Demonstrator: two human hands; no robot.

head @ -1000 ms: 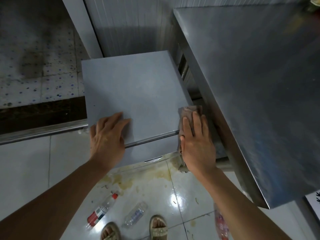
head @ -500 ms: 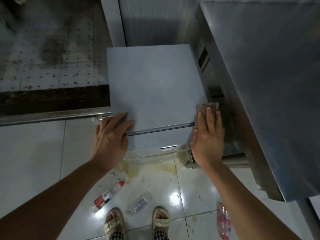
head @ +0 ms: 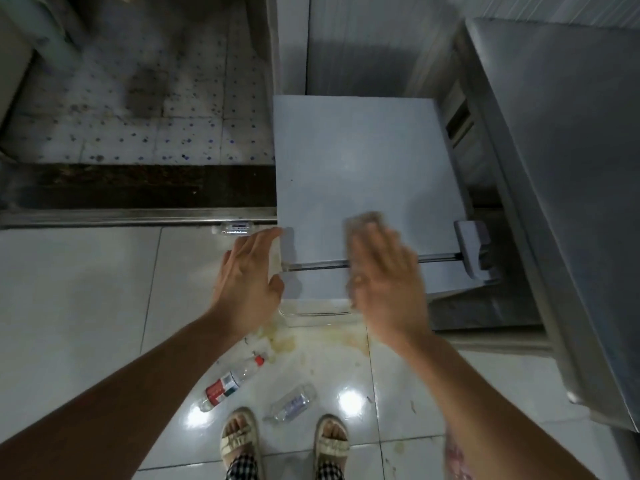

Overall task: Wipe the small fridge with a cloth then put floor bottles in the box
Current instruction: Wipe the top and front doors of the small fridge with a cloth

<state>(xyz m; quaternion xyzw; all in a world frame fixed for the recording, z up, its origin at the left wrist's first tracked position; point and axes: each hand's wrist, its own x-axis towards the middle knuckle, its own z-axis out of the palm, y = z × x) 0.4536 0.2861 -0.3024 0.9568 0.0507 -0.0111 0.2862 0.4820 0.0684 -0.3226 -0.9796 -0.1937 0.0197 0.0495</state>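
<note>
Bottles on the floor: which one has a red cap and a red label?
The bottle lying left of the feet; the clear bottle between the feet shows no red.

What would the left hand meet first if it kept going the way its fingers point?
Probably the front-left corner of the small fridge: the left hand points up and right at it, fingertips about at its edge; contact unclear.

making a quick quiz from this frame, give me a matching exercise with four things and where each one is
Things:
1. cloth
2. red-label bottle
3. clear bottle
4. left hand

Places:
A. lying on the floor tiles between the sandalled feet
B. at the fridge's front left corner
C. under the right hand on the fridge top
D. on the floor left of the feet, red cap toward the fridge

Pairs: 1-C, 2-D, 3-A, 4-B
</note>
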